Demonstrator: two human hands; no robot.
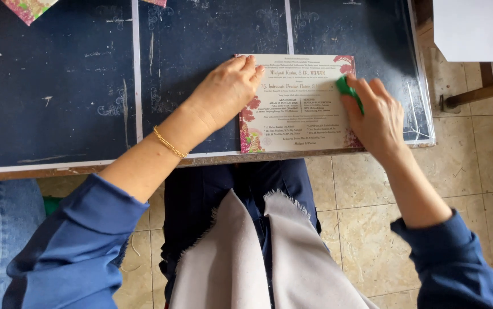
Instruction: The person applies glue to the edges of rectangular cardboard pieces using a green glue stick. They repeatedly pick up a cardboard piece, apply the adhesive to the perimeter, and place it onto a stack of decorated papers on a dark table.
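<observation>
Dark blue-black worktop (pixel 57 86) fills the upper part of the view, w/ pale strips running across it top to bottom and a worn wooden front edge. Beige tiled floor (pixel 486 166) shows to the right & below. White sheet (pixel 475 28) sits at top right corner, off the worktop, w/ a wooden bar under it. Lap in dark trousers w/ a grey frayed cloth (pixel 258 257) hangs at bottom centre; blue sleeves on both arms. Denim leg of another person at bottom left edge.

Printed card (pixel 301 109) lies flat on the worktop near its front edge, right of centre: cream face, small text lines, pink-red flower pattern at lower left & upper right corners. Its bottom edge runs just beside the worktop's front edge.

Left hand (pixel 226 91) rests palm-down on the card's left edge, fingers together & bent slightly, tips pressing the upper left part of the card; not gripping anything. Gold bracelet (pixel 169 143) on that wrist.

Right hand (pixel 375 114) is on the card's right side, fingers curled round a small green thing (pixel 346 88), held against the card's upper right area. Can't tell what the green thing is; mostly hidden by fingers.

Corner of a pink-green patterned paper (pixel 29 8) pokes in at top left, well apart from the hands.
</observation>
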